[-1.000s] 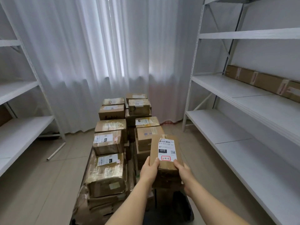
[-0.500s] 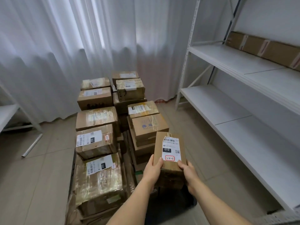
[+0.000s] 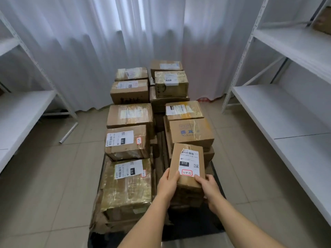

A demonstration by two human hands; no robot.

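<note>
A small brown cardboard parcel (image 3: 179, 158) with a white shipping label marked "010" and a red-ringed "3-4-5" is held low in front of me, label up. My left hand (image 3: 167, 183) grips its near left edge, thumb on top. My right hand (image 3: 208, 187) grips its near right corner, thumb beside the label. The parcel hovers over the near right end of a pile of taped cardboard boxes (image 3: 128, 142) stacked in two rows on a dark cart (image 3: 197, 228).
White metal shelving (image 3: 279, 113) runs along the right, with a brown box (image 3: 323, 20) on an upper shelf. Another white shelf unit (image 3: 21, 111) stands at the left. White curtains (image 3: 107, 42) hang behind the pile. A loose metal rail (image 3: 69, 130) lies on the tiled floor.
The view has tilted down and swung left, so the pile sits centred. The parcel stays in both hands, lower against the pile.
</note>
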